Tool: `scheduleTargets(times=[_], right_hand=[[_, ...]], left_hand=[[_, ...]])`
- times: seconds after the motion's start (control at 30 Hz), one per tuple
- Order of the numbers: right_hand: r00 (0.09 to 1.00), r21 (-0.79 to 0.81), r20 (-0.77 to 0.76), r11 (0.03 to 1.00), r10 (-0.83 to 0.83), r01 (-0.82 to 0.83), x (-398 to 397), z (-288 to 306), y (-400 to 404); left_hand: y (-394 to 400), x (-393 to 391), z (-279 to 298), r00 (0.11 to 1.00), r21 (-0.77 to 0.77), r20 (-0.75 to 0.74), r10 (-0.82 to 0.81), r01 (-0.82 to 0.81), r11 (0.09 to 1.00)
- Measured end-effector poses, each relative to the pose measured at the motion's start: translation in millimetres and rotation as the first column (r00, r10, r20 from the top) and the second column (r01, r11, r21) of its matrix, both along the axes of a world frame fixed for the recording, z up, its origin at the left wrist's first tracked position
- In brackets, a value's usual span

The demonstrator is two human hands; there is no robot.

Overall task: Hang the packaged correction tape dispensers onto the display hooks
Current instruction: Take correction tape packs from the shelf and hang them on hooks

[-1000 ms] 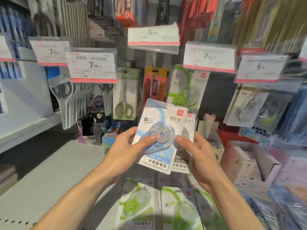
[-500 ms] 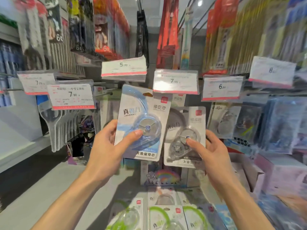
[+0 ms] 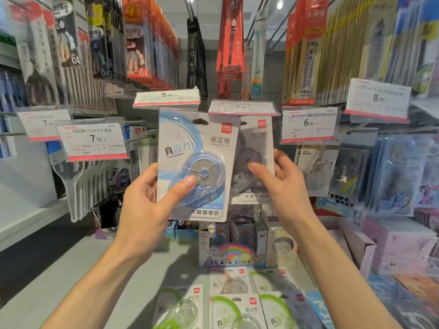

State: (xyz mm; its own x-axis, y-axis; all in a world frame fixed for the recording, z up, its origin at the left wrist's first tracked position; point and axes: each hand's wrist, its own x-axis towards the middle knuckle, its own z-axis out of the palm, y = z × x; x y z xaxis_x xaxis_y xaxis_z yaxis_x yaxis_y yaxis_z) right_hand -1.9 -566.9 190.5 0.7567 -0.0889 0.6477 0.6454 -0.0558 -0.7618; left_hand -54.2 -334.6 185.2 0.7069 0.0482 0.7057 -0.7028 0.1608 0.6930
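**Correction tape packs held up at the hook row**

Correction tape pack with blue dispenser [image 3: 197, 167] sits upright in my left hand [image 3: 145, 207]: the thumb presses on the front of the clear blister and the fingers curl behind the card's left edge. Its hang hole is near the top edge, just under the 5.00 price tag [image 3: 166, 99], and I cannot tell whether any hook passes through it.

My right hand [image 3: 282, 184] pinches the grey correction tape pack [image 3: 255, 148], thumb on the blister front and fingers round the card's right edge. That pack stands upright just behind and to the right of the blue one, its left edge hidden by it. Its top reaches the 7.90 price tag [image 3: 243, 107]; the hang hole is out of sight.

A bare display hook [image 3: 142, 137] sticks out to the left of the blue pack, beside another 7.90 tag [image 3: 93, 141] with scissors [image 3: 78, 184] hanging below it.

Down on the shelf [image 3: 59, 269], near its front edge, several green correction tape packs [image 3: 234, 312] lie flat and overlapping. Small cartoon boxes [image 3: 228, 252] stand behind them toward the back of the shelf.
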Motion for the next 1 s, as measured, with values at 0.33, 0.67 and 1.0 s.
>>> scheduleTargets(times=[0.33,0.67,1.0], right_hand=[[0.980,0.032,-0.132,0.988,-0.148,0.153,30,-6,5],[0.892,-0.221,-0.300,0.934,-0.339,0.281,58,-14,16],[0.887,-0.211,-0.160,0.893,-0.433,0.398,19,-30,-17]], left_hand=[[3,7,-3,0.999,0.014,-0.031,0.035,-0.034,0.999],[9,10,-4,0.991,0.090,-0.074,0.115,-0.109,0.990],[-6,23,-24,0.991,0.093,-0.110,0.076,-0.066,0.993]])
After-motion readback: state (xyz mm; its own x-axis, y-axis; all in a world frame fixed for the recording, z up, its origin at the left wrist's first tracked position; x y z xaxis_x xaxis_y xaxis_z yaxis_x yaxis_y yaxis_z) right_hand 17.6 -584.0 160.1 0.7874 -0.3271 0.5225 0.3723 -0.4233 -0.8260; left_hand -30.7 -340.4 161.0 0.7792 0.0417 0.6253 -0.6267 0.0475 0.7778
